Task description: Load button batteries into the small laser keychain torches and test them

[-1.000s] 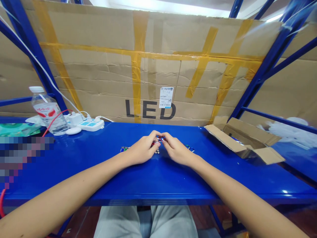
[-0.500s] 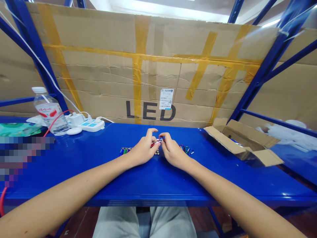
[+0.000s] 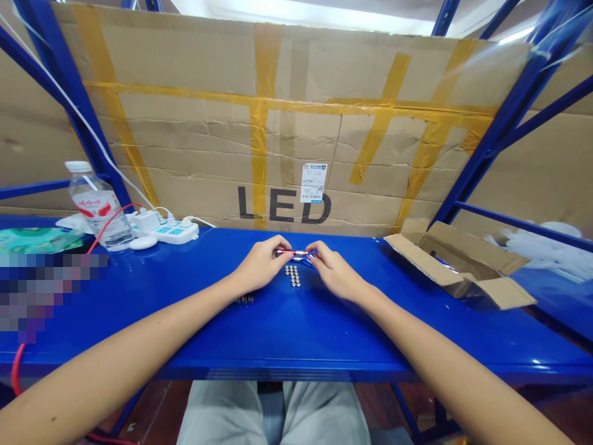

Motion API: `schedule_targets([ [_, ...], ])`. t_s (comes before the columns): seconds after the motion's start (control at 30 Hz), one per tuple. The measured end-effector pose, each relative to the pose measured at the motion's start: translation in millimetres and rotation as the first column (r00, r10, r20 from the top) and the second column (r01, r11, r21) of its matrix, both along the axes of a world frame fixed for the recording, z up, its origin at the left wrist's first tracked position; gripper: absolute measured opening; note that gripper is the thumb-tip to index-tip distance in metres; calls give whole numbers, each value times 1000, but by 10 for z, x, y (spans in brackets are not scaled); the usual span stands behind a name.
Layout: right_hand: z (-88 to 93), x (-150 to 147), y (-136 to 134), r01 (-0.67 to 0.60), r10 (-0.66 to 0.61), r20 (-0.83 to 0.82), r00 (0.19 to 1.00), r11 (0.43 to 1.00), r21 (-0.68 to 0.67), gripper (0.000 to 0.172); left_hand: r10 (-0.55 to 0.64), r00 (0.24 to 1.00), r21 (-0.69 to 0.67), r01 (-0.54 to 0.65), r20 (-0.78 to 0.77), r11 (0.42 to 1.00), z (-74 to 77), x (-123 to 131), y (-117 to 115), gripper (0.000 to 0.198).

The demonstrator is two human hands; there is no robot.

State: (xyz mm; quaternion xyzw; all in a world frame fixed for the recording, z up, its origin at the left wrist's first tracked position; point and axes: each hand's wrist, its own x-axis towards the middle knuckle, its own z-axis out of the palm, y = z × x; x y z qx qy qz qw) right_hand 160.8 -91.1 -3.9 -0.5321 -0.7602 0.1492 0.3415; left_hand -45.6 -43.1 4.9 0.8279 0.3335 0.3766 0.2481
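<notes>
My left hand (image 3: 259,267) and my right hand (image 3: 334,272) meet over the blue table (image 3: 296,327), both pinching one small red keychain flashlight (image 3: 291,253) held level between them. The left fingers grip its red body, the right fingers its silver end and ring. Just below it, a cluster of small silver button batteries (image 3: 292,275) lies on the table between my hands. More small pieces (image 3: 244,300) lie by my left wrist, partly hidden.
An open cardboard box (image 3: 458,262) sits at the right. At the back left stand a water bottle (image 3: 99,207), a white power strip (image 3: 169,232) with cables and a white puck (image 3: 142,243). A taped cardboard wall marked LED closes the back.
My hands have drawn slightly apart and lifted the flashlight level, which uncovers the button batteries between them. The view has shifted a little.
</notes>
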Motion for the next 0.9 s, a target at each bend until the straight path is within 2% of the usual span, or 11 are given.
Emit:
schedule_targets([
  [0.13, 43, 108, 25, -15, 15, -12, 1000, 1000, -4, 21, 30, 999, -4, -30, 19, 1000, 37, -48, 35, 21],
  [0.33, 71, 66, -42, -58, 57, 48, 997, 998, 27, 22, -43, 993, -60, 50, 113, 997, 36, -42, 10, 21],
  [0.43, 97, 30, -61, -73, 73, -56, 996, 997, 5, 27, -107, 984, -89, 120, 143, 989, 30, 0, -51, 20],
  [0.53, 109, 12, -62, -165, 142, -220, 965, 982, -90, 28, -172, 975, -91, 186, 140, 978, 4, 54, -111, 19],
  [0.67, 86, 1, -49, -274, 187, -371, 910, 941, -198, 26, -146, 980, -58, 155, 137, 986, -36, 91, -125, 22],
  [0.73, 69, 2, -33, -271, 165, -410, 897, 939, -214, 26, -112, 971, -84, 132, 212, 988, -41, 92, -98, 28],
  [0.8, 63, 11, -15, -238, 123, -448, 886, 948, -211, 27, -99, 926, -181, 175, 365, 968, -31, 86, -55, 36],
  [0.9, 80, 36, 7, -169, 53, -481, 875, 965, -201, 28, -67, 784, -353, 352, 617, 867, 8, 62, 12, 47],
])
